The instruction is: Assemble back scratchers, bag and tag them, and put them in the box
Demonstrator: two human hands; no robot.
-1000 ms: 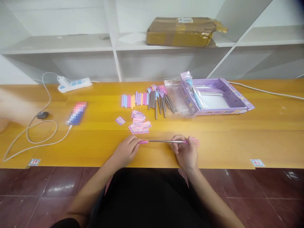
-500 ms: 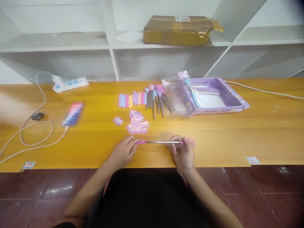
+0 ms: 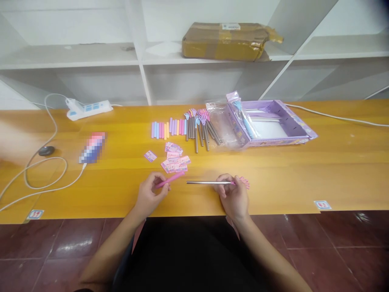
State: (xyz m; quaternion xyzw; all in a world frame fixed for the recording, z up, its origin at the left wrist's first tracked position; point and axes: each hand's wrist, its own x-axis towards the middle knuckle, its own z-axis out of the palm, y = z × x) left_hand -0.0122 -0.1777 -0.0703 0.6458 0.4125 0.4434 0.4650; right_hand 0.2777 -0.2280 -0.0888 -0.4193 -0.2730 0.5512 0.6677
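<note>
Head view: our left hand pinches a bright pink plastic tube between thumb and fingers, above the near part of a yellow-brown wooden table. Our right hand is closed around a slim silver metal rod, gripping it close to its pink hand-shaped head, which pokes out past the fingers. The tube slants away from us toward its right end, while the rod lies almost level across our view; their facing ends are near each other but apart.

We see several ways this could go wrong. The two pieces are out of line, so bringing the ends together at this angle would likely make them glance off each other. We hold the rod near one end only, so its free tip could waver with a small turn of the wrist. Our pinch on the tube looks light, and a smooth round piece like that could twist loose, drop and roll toward the table's near edge. A loose pile of small pink printed cards lies just beyond the tube, and a careless sweep of our left knuckles could scatter it. Whether the tube's facing end is open, we cannot tell
</note>
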